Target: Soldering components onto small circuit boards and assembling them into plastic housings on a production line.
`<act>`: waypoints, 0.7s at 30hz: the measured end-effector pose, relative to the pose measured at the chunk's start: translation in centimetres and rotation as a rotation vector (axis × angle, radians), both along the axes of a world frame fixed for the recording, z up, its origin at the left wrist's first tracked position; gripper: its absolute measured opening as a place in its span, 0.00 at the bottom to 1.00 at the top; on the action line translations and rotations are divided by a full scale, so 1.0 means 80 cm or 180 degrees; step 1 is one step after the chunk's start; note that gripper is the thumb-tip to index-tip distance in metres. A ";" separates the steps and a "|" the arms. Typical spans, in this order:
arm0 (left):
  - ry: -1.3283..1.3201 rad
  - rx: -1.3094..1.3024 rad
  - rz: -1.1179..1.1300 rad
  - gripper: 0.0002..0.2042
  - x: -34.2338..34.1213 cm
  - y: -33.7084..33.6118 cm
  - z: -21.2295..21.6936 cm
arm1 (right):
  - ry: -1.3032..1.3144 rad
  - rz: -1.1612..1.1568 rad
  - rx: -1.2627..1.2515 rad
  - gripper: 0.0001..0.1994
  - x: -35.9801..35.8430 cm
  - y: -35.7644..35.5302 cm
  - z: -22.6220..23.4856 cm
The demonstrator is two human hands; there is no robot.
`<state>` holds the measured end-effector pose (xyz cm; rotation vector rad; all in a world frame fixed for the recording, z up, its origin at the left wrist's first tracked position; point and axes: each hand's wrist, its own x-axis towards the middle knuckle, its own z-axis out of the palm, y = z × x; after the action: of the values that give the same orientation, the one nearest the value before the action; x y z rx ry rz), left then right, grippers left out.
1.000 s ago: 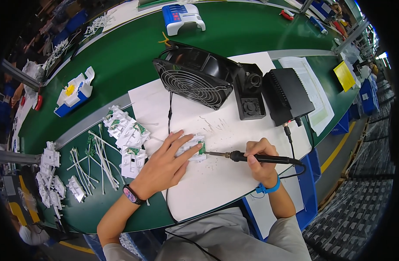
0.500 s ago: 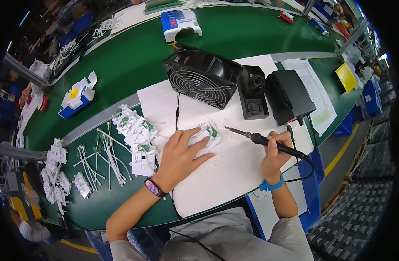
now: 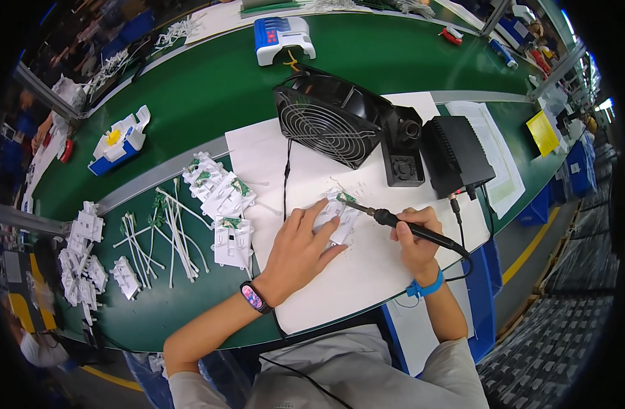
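Note:
My left hand (image 3: 300, 247) presses flat on a white plastic part with a small green circuit board (image 3: 337, 215), lying on a white sheet (image 3: 353, 273). In my right hand (image 3: 417, 238) is a black soldering iron (image 3: 408, 228), its tip touching the green board at the part's far end. The iron's cable runs right toward a black soldering station (image 3: 455, 157). A patterned band is on my left wrist and a blue strap on my right wrist.
A black fan (image 3: 329, 119) and iron holder (image 3: 402, 146) stand behind the sheet. White parts with green boards (image 3: 220, 194), white cable ties (image 3: 169, 232) and more white parts (image 3: 81, 259) lie left on the green bench. A blue-white device (image 3: 283, 35) sits far back.
The view shifted and zoomed. My left hand slid right with the white part, and my right hand brought the iron's tip from above the part down onto the green board.

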<state>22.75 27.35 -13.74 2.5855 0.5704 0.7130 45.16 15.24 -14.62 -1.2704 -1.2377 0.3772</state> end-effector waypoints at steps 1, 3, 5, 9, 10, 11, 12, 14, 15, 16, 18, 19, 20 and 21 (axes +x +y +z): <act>-0.0006 -0.0006 0.0004 0.23 0.000 0.000 0.000 | -0.0048 0.0036 -0.0022 0.07 0.000 0.000 0.000; -0.0048 -0.0030 -0.0006 0.23 0.000 -0.001 -0.001 | -0.0131 0.0052 -0.0078 0.07 0.003 0.000 -0.003; -0.0061 -0.0003 0.0005 0.23 0.000 0.000 -0.002 | -0.0217 0.0065 -0.0139 0.07 0.003 0.001 -0.003; -0.0092 0.0006 -0.0001 0.23 -0.001 0.002 -0.002 | -0.0198 -0.0084 -0.0213 0.09 -0.003 -0.002 -0.001; -0.0093 0.0000 0.0004 0.23 -0.001 0.001 -0.002 | -0.0337 -0.0115 -0.0270 0.09 -0.003 -0.003 0.000; -0.0084 -0.0006 0.0009 0.23 -0.001 0.001 -0.002 | -0.0337 -0.0114 -0.0275 0.09 -0.003 -0.003 0.001; -0.0074 -0.0012 0.0014 0.23 -0.001 0.001 -0.002 | -0.0294 -0.0113 -0.0319 0.09 -0.003 -0.004 0.002; -0.0076 -0.0010 0.0013 0.23 0.000 0.001 -0.002 | -0.0250 -0.0113 -0.0365 0.09 -0.004 -0.004 0.003; -0.0079 -0.0004 0.0011 0.23 0.000 0.001 -0.003 | -0.0292 -0.0124 -0.0371 0.09 -0.004 -0.004 0.003; -0.0079 -0.0007 0.0010 0.23 0.000 0.001 -0.003 | -0.0334 -0.0136 -0.0376 0.09 -0.005 -0.004 0.004; -0.0064 -0.0011 0.0016 0.23 -0.001 0.001 -0.002 | -0.0303 -0.0144 -0.0396 0.09 -0.006 -0.004 0.006; -0.0062 -0.0012 0.0014 0.23 -0.001 0.000 -0.003 | -0.0274 -0.0152 -0.0414 0.09 -0.006 -0.004 0.007; -0.0073 0.0000 0.0021 0.23 -0.001 0.000 -0.004 | -0.0272 -0.0154 -0.0415 0.09 -0.006 -0.005 0.007; -0.0084 0.0012 0.0027 0.23 -0.001 0.000 -0.004 | -0.0280 -0.0162 -0.0421 0.08 -0.005 -0.005 0.006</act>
<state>22.68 27.38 -14.04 2.5747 0.5728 0.7506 44.74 14.81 -14.13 -1.4421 -1.2688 0.3746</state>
